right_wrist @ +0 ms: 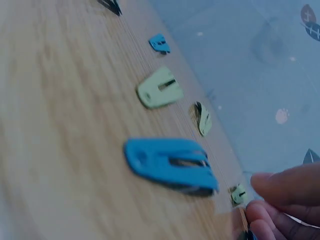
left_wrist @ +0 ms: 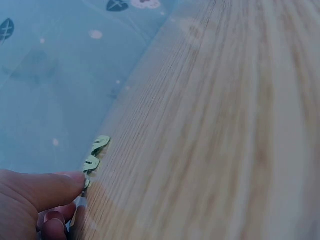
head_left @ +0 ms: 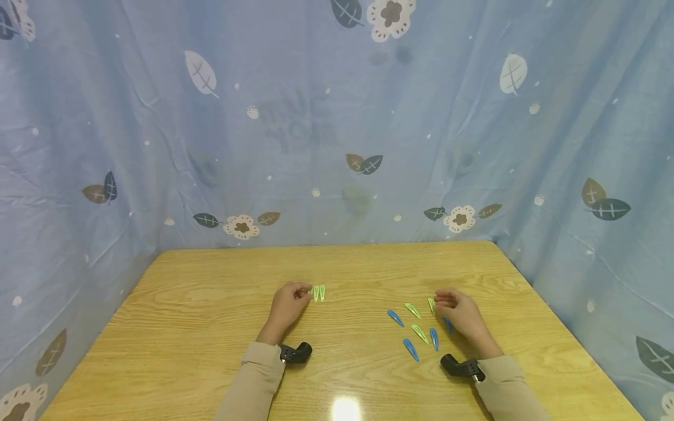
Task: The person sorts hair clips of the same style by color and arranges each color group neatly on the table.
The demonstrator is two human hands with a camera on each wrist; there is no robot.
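My left hand (head_left: 288,304) is at the left end of a short row of green snap hair clips (head_left: 322,293), pinching the end green clip (left_wrist: 87,184) between thumb and fingertips. Most of that clip is hidden by the fingers. Two more green clips (left_wrist: 91,163) lie close beside it. My right hand (head_left: 459,311) hovers over the right-hand group, fingers loosely bent and no clip visible in its grasp. Nearest to its fingertips is a green clip (head_left: 431,305); a blue clip (head_left: 447,325) lies partly under the hand.
Loose on the wooden table (head_left: 210,351) are two green clips (head_left: 419,333) and several blue ones (head_left: 411,349), left of and below the right hand. A patterned blue curtain (head_left: 316,117) hangs behind the table and along both sides.
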